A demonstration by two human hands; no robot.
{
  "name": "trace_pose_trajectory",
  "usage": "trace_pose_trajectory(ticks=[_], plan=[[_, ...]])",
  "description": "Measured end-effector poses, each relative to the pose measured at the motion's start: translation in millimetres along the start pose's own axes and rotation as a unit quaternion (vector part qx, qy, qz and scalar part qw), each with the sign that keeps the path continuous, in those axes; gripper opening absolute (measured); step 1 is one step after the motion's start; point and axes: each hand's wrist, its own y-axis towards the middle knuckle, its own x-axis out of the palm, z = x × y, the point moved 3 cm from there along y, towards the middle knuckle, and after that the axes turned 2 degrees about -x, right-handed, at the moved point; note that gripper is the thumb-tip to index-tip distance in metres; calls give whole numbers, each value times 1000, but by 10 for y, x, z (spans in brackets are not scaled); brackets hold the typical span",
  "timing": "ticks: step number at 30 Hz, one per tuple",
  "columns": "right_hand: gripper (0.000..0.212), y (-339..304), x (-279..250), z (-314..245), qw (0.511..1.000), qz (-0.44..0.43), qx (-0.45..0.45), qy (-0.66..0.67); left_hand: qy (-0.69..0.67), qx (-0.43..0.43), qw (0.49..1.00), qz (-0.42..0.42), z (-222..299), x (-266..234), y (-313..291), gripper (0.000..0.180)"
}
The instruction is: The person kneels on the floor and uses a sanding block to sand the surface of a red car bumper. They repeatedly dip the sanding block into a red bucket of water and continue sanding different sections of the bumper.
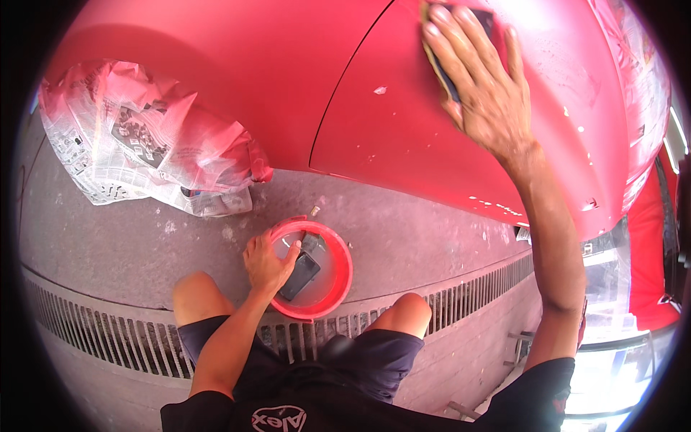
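Note:
My right hand (484, 86) lies with its fingers stretched over a dark sanding pad (484, 20) with a yellowish edge, pressing it flat against the red car body panel (403, 108). The thumb sits at the pad's lower side. My left hand (269, 263) grips the left rim of a red bucket (344, 270), thumb on the inside and fingers over the outside. Cloudy water stands in the bucket, with a dark rectangular block (300, 276) and a smaller grey piece (312, 243) in it.
Paint-dusted newspaper (122, 155) covers the wheel area on the left; more masking (644, 86) hangs at the far right. A metal drain grate (461, 301) crosses the concrete floor (165, 245) beneath my knees. A small light-coloured object (314, 210) lies beside the bucket.

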Motion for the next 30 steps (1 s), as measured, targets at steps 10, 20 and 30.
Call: trace_pose_trajectory(ticks=[10, 20, 30], plan=[[40, -1194, 65, -1651, 557, -184, 345, 733, -219, 132, 966, -46, 118, -278, 13, 108], [52, -1681, 1063, -3182, 271, -136, 513, 803, -417, -44, 869, -261, 800, -624, 55, 54], [52, -2109, 1478, -3986, 713, -173, 490, 472, -60, 459, 809, 363, 2928, -1840, 1342, 60]])
